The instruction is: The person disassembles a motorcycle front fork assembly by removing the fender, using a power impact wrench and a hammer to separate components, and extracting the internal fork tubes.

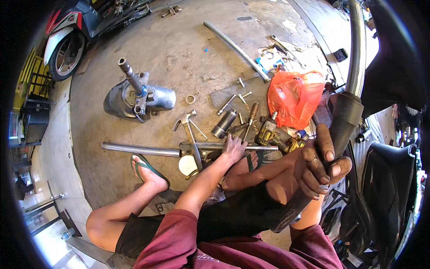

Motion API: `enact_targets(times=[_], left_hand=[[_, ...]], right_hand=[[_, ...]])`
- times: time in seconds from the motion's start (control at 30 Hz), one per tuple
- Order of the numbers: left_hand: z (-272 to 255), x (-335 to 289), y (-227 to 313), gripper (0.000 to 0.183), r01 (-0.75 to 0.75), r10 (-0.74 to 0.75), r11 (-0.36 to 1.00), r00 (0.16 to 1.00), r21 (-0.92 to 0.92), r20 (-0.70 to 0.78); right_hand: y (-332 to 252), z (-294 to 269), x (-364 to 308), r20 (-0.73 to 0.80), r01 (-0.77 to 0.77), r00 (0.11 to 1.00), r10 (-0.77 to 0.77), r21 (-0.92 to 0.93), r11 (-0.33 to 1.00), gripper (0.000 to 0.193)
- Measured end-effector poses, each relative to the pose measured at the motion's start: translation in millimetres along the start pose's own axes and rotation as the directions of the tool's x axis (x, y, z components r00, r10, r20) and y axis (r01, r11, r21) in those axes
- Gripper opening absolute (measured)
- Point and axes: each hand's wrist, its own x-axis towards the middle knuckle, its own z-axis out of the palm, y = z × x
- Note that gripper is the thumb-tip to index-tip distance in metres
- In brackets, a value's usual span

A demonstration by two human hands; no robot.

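Raised at the right is a motorcycle front fork leg (348, 117), a chrome tube running into a black lower part. My right hand (323, 168), smudged dark, has its fingers wrapped round the black part. My left hand (234, 149) reaches down to the floor with fingers spread, over a second fork leg (148, 149) lying crosswise. Just beyond those fingers lie a wooden-handled screwdriver (252, 115) and a dark metal cylinder (225, 123). A claw hammer (190, 134) rests across the lying fork leg. Whether the left fingertips touch anything is hard to see.
A yellow-and-black power driver (268, 130) and a red plastic bag (296, 96) lie right of centre. Ahead stand a steering stem and mudguard (132, 96); a long metal tube (235, 50) lies farther off. A scooter wheel (67, 56) is at far left, black body panels (387, 179) at right.
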Motion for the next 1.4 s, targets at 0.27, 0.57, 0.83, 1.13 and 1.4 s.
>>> enact_targets(times=[0.27, 0.57, 0.83, 1.13, 1.4], left_hand=[[-97, -20, -28, 0.036, -0.177, 0.141, 0.983, 0.907, -0.057, -0.398], [-229, -78, -56, 0.047, -0.435, -0.674, 0.148, 0.612, -0.888, -0.412], [-340, -161, 0, 0.059, -0.68, -0.708, -0.313, 0.632, -0.663, -0.314], [-358, -217, 19, 0.061, -0.654, -0.551, -0.502, 0.746, -0.566, -0.374], [-369, -233, 33, 0.066, -0.593, -0.572, -0.528, 0.777, -0.608, -0.26]], right_hand=[[5, 6, 3, 0.055, -0.006, 0.998, 0.01, -0.067, 0.998, 0.031], [27, 18, 0, 0.011, 0.024, 1.0, -0.023, -0.216, 0.976, 0.032], [69, 21, 7, -0.141, -0.12, 0.986, 0.086, -0.248, 0.961, 0.034], [103, 35, 23, -0.374, -0.383, 0.901, 0.22, -0.451, 0.806, 0.035], [122, 38, 35, -0.407, -0.492, 0.867, 0.287, -0.605, 0.626, 0.032]])
